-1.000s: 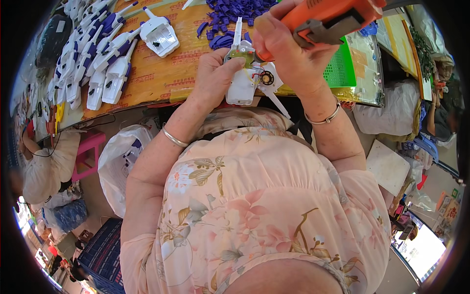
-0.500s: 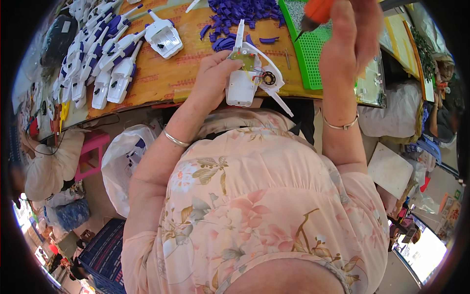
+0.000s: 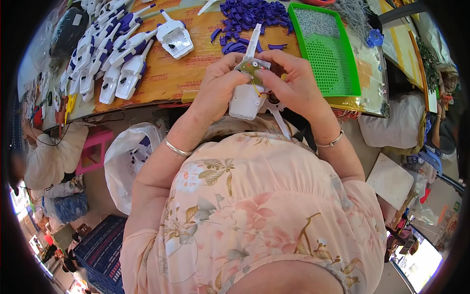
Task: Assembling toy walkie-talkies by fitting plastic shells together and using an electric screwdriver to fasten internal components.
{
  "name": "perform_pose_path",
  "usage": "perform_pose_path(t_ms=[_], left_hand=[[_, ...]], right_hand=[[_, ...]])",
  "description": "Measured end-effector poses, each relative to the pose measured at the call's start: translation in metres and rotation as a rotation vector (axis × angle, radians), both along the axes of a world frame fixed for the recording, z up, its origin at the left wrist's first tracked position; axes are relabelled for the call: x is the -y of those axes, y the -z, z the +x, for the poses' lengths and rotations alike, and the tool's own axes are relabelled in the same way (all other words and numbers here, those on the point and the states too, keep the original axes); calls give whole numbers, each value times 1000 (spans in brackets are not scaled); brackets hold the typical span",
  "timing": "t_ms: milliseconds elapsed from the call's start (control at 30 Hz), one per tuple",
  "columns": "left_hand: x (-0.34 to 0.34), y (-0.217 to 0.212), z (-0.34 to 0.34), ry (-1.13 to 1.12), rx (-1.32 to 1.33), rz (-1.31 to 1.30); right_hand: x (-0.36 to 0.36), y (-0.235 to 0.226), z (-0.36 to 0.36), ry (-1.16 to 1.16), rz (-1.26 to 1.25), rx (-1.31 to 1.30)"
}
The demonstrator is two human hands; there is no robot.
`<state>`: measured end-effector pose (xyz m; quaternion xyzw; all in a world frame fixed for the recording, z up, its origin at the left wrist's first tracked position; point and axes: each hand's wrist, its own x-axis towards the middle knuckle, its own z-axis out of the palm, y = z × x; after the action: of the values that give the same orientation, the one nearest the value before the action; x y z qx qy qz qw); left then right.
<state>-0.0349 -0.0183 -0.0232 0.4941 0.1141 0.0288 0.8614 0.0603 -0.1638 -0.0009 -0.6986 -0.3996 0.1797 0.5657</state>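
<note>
1. I see both hands raised together over the near edge of an orange-topped table (image 3: 166, 81), holding one white plastic toy body (image 3: 246, 98) between them.
2. The left hand (image 3: 220, 85) is curled closed around the left side of the toy body, fingers wrapped on it.
3. The right hand (image 3: 289, 83) is pinched closed on the toy body's upper right, fingertips at a small circuit board (image 3: 250, 67) with thin wires on top of it.
4. A narrow white stem sticks up from the toy body toward the far side.
5. To the right, a green rectangular tray (image 3: 342, 63) lies on the table; its far part holds a bed of tiny grey pieces, its near part shows a bare dotted grid.
6. Far from the hands, a loose heap of purple plastic parts (image 3: 247, 14) lies on the table, just left of the tray.
7. At the far left, white and blue toy shells (image 3: 112, 54) lie in a row.
8. Below the table on the left, a white plastic bag (image 3: 129, 157) stands open; I cannot tell its contents.
</note>
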Motion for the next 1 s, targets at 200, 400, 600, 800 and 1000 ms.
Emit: perform_pose_path(t_ms=[200,400,600,800,1000], left_hand=[[-1,-15,-3,-99,18,324],[0,-10,1,-204,104,566],[-6,-8,2,-198,113,699],[-6,-7,0,-205,100,794],[-4,-6,-1,-211,58,795]], right_hand=[[-4,6,-2,32,36,108],[-4,0,-4,31,-25,226],[-4,-3,-5,-6,-4,319],[-3,0,-4,2,-33,302],[-2,4,-4,-11,-19,295]])
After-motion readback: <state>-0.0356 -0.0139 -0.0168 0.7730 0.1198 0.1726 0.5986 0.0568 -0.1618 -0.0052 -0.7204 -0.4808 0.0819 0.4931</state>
